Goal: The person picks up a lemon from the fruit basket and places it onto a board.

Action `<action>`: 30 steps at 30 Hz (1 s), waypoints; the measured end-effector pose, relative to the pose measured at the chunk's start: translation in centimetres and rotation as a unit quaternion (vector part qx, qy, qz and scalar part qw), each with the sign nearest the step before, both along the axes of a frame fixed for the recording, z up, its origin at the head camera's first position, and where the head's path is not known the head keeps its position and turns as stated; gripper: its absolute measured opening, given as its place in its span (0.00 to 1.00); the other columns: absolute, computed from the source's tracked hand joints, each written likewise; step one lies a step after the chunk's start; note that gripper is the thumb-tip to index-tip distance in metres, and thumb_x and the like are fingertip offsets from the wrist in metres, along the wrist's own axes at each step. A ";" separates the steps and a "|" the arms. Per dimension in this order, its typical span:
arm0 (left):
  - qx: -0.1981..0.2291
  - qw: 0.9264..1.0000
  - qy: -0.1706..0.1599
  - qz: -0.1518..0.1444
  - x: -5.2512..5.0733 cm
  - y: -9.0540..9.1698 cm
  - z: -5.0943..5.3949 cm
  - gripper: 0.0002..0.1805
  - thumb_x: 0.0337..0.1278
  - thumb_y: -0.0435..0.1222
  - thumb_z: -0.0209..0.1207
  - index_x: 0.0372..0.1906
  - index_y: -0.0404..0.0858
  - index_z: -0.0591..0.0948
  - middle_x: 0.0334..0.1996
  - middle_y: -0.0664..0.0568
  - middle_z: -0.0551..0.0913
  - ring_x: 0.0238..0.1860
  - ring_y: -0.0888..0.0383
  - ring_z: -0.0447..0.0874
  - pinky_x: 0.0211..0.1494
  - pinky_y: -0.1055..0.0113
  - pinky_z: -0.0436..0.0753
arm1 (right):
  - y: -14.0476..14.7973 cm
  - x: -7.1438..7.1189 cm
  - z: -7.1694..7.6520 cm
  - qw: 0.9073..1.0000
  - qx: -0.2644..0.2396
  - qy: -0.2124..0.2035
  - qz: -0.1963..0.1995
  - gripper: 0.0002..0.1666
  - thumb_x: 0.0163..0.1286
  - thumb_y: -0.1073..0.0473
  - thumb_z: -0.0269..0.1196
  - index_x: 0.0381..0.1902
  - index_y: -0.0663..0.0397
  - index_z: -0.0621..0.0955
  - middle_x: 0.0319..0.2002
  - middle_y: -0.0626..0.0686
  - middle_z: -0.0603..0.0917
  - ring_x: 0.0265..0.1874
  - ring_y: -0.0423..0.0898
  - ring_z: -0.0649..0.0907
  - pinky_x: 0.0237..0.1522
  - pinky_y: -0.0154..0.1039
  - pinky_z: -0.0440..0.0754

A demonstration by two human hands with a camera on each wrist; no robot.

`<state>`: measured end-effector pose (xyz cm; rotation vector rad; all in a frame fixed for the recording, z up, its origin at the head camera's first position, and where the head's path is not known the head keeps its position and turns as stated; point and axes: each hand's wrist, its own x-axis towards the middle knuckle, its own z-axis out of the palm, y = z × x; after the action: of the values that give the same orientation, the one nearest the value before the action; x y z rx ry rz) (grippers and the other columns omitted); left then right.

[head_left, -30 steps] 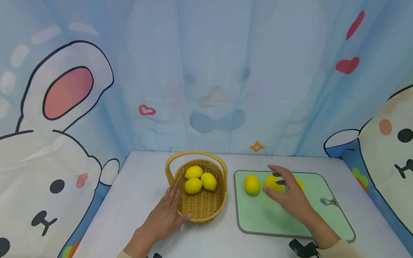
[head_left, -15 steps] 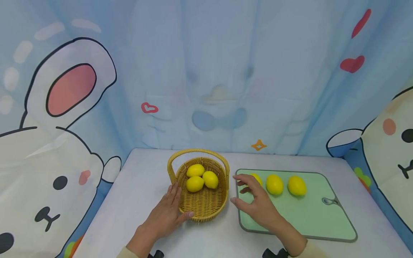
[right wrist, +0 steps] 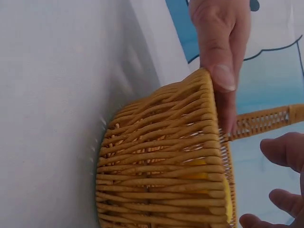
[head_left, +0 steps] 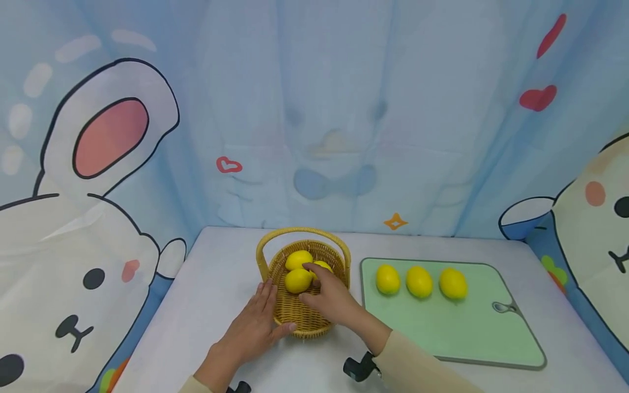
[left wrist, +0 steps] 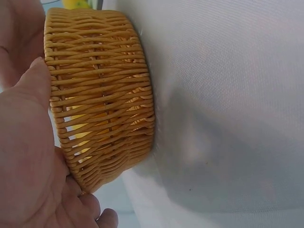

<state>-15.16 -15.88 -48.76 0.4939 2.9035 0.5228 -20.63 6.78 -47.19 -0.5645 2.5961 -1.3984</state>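
Note:
A yellow wicker basket (head_left: 297, 319) with an arched handle stands on the table, three lemons inside. One lemon (head_left: 298, 260) lies at the back, another lemon (head_left: 297, 281) in front of it. The third lemon (head_left: 322, 265), at the right, is partly hidden by my right hand (head_left: 331, 297). That hand hovers over the basket with thumb and fingers apart; whether it touches a lemon I cannot tell. My left hand (head_left: 252, 329) rests against the basket's near left side, fingers straight and thumb at the rim (left wrist: 51, 90). In the right wrist view, the right fingers (right wrist: 282, 152) are spread beside the rim.
Right of the basket lies a pale green cutting board (head_left: 442, 333) with a grey edge. Three lemons sit in a row on it: left (head_left: 388, 279), middle (head_left: 419, 281) and right (head_left: 453, 283). A blue cartoon curtain (head_left: 334, 109) hangs behind the white table (head_left: 226, 262).
My right hand has moved left from above the board's lemons to over the basket, carrying nothing visible. The board's lemons stay in place. My left hand has stayed at the basket.

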 end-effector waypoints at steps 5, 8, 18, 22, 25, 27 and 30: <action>0.008 1.000 -0.004 0.002 0.0 0.0 0.0 0.54 0.74 0.66 0.52 0.84 0.29 0.52 0.86 0.36 0.43 0.86 0.41 0.42 0.85 0.44 0.57 | -1.0 -1.4 -0.8 1.000 0.015 -0.018 0.003 0.43 0.71 0.57 0.69 0.80 0.56 0.66 0.69 0.62 0.79 0.56 0.56 0.83 0.57 0.56 0.84; 0.012 1.000 -0.006 -0.001 0.0 0.1 0.0 0.55 0.74 0.66 0.53 0.84 0.29 0.52 0.86 0.36 0.43 0.86 0.41 0.41 0.85 0.44 0.57 | -1.3 -2.0 -1.3 0.999 0.011 -0.039 0.009 0.45 0.71 0.56 0.69 0.81 0.53 0.65 0.72 0.61 0.76 0.62 0.56 0.82 0.64 0.59 0.81; 0.002 1.000 -0.007 -0.009 -0.3 -0.1 -0.3 0.58 0.72 0.69 0.51 0.84 0.29 0.49 0.86 0.36 0.43 0.86 0.40 0.41 0.85 0.45 0.56 | -2.7 -2.9 -2.9 0.988 -0.072 -0.104 0.090 0.46 0.72 0.60 0.71 0.81 0.57 0.63 0.80 0.60 0.66 0.76 0.63 0.71 0.75 0.62 0.71; 0.007 1.000 -0.011 -0.010 -0.4 -0.2 -0.4 0.58 0.72 0.68 0.51 0.84 0.29 0.49 0.86 0.37 0.41 0.86 0.41 0.40 0.86 0.46 0.55 | -3.2 -2.9 -3.1 0.985 -0.065 -0.116 0.112 0.48 0.69 0.60 0.73 0.82 0.55 0.63 0.80 0.58 0.67 0.76 0.62 0.72 0.75 0.61 0.72; 0.010 1.000 -0.012 -0.011 -0.5 -0.3 -0.4 0.58 0.72 0.69 0.50 0.85 0.29 0.49 0.86 0.37 0.41 0.86 0.41 0.40 0.86 0.46 0.55 | -3.4 -2.8 -3.3 0.987 -0.027 -0.107 0.116 0.49 0.67 0.60 0.75 0.81 0.53 0.65 0.77 0.59 0.71 0.73 0.60 0.75 0.74 0.60 0.73; 0.013 1.000 -0.012 -0.013 -0.6 -0.3 -0.5 0.58 0.72 0.70 0.49 0.85 0.29 0.49 0.86 0.37 0.41 0.86 0.41 0.40 0.86 0.46 0.55 | -3.4 -2.9 -3.5 0.988 -0.001 -0.098 0.117 0.50 0.66 0.58 0.76 0.81 0.53 0.66 0.74 0.59 0.75 0.70 0.58 0.77 0.73 0.58 0.75; 0.014 1.000 -0.012 -0.012 -0.7 -0.3 -0.6 0.59 0.71 0.70 0.49 0.85 0.29 0.49 0.86 0.37 0.42 0.86 0.41 0.40 0.85 0.45 0.56 | -3.5 -3.0 -3.7 0.988 0.015 -0.093 0.126 0.51 0.65 0.55 0.77 0.81 0.53 0.66 0.71 0.59 0.77 0.66 0.55 0.79 0.70 0.56 0.78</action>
<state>-15.82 -16.23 -49.34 0.5232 2.8680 0.5634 -23.67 3.29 -50.87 -0.6957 2.3041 -1.2632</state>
